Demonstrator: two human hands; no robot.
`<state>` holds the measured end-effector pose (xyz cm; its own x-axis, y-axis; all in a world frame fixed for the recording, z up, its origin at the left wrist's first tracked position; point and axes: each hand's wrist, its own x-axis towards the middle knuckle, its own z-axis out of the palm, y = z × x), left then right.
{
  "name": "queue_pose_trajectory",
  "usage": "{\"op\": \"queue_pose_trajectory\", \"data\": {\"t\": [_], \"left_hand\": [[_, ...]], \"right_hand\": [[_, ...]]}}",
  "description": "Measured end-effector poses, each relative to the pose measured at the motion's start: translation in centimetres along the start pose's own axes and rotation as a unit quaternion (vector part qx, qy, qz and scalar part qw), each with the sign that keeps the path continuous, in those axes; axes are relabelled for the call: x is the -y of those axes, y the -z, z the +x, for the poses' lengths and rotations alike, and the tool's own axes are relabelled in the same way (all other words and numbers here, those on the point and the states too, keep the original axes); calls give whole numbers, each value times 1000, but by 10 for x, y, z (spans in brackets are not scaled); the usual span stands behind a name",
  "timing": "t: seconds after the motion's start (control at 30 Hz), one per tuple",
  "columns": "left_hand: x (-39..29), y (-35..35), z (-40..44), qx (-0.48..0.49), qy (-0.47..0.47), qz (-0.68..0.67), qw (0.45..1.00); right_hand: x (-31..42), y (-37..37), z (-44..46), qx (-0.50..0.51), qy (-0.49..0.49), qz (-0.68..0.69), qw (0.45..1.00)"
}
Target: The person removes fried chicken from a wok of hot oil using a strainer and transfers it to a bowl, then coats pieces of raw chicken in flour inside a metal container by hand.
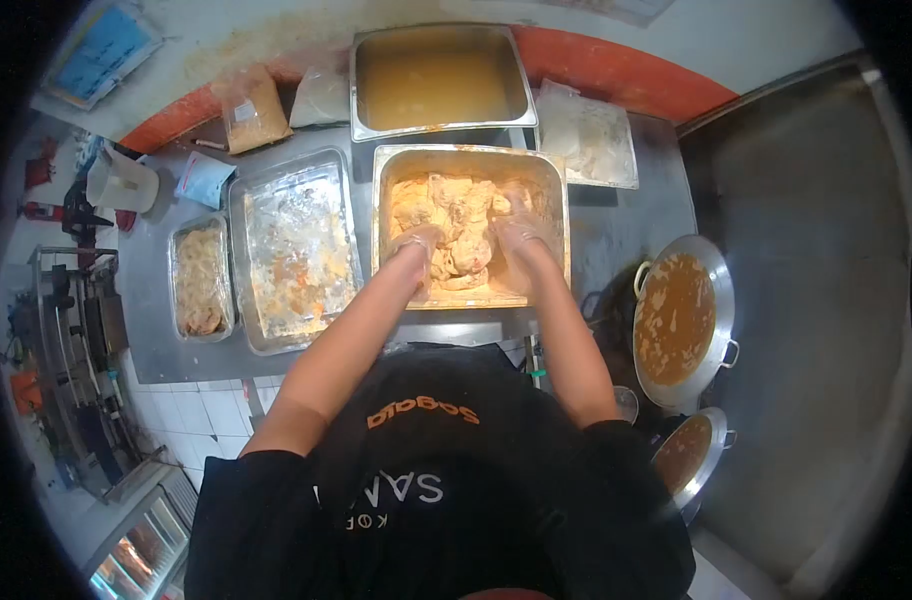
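A deep steel pan (380, 200) holds a heap of flour-coated pieces that look like chicken (466, 225). Both hands reach down into it and wear thin clear plastic gloves. My left hand (418, 245) touches the left side of the heap, with its fingers sunk among the pieces. On the opposite side, my right hand (517, 238) presses into the coated pieces near the pan's right wall. Flour and the pieces hide most fingertips, so how far either hand is closed does not show.
Behind stands a steel pan of cloudy liquid (436, 90). To the left are a large, residue-smeared tray (294, 250) and a smaller filled tray (202, 280). Bags (251, 110) lie at the back. Two oil-filled pans (676, 320) sit at the right beside the table.
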<state>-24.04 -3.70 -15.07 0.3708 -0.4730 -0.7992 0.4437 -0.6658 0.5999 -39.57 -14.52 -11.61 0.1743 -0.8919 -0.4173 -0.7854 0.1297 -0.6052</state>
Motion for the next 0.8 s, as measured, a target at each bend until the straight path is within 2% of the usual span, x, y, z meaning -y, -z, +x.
{"op": "queue_pose_trajectory", "data": {"t": [0.03, 0.07, 0.1, 0.13, 0.17, 0.2, 0.23, 0.27, 0.3, 0.33, 0.37, 0.4, 0.43, 0.47, 0.5, 0.53, 0.57, 0.63, 0.7, 0.77, 0.8], "left_hand": [[0, -1, 5, 0, -3, -1, 1000], [3, -2, 14, 26, 12, 16, 999], [8, -3, 25, 52, 26, 35, 998], [14, -4, 40, 52, 23, 35, 998], [24, -3, 55, 49, 13, 19, 999], [25, 2, 57, 49, 9, 12, 999], [27, 7, 59, 48, 5, 4, 999], [28, 18, 61, 77, -62, -4, 995], [25, 25, 56, 105, -128, -12, 986], [10, 27, 33, 105, -126, -10, 986], [-15, 28, -4, 58, -132, 195, 970], [-28, 28, -25, 8, -135, 390, 911], [-20, 26, -21, 9, -133, 391, 911], [-8, 23, -13, 69, -236, 604, 758], [-3, 21, -9, 123, -322, 767, 542], [2, 18, -19, 24, -365, 693, 621], [-3, 14, -22, 23, -365, 693, 621], [-19, 10, -41, -9, -264, 604, 752], [-29, 10, -54, -36, -271, 584, 764], [-30, 12, -59, -66, -276, 563, 776], [-29, 16, -59, -98, -335, 546, 761]], "right_hand": [[-19, -16, 18, 109, 22, 163, 980], [-29, -23, 27, 214, 43, 319, 922], [-13, -10, 16, 213, 46, 319, 922], [20, 13, -8, 232, 31, 170, 957], [36, 26, -26, 247, 12, 17, 969], [35, 24, -35, 247, 11, 18, 969], [32, 23, -43, 174, 38, -83, 980], [29, 22, -50, 100, 65, -182, 976], [23, 19, -52, 101, 63, -181, 976], [14, 15, -51, 76, 44, -128, 988], [4, 10, -50, 50, 24, -75, 996], [-6, 7, -45, 51, 24, -74, 996], [-16, 4, -42, 36, 59, -50, 996], [-25, 1, -40, 22, 95, -26, 995], [-17, 8, -44, 22, 96, -26, 995], [-2, 20, -53, 57, 75, -55, 994], [6, 27, -58, 93, 52, -85, 991], [-25, 8, -45, 80, 83, -48, 992], [-30, 7, -39, 63, 118, -13, 991], [-7, 20, -47, 1, 66, -79, 995], [2, 28, -53, 1, 66, -80, 995]]}}
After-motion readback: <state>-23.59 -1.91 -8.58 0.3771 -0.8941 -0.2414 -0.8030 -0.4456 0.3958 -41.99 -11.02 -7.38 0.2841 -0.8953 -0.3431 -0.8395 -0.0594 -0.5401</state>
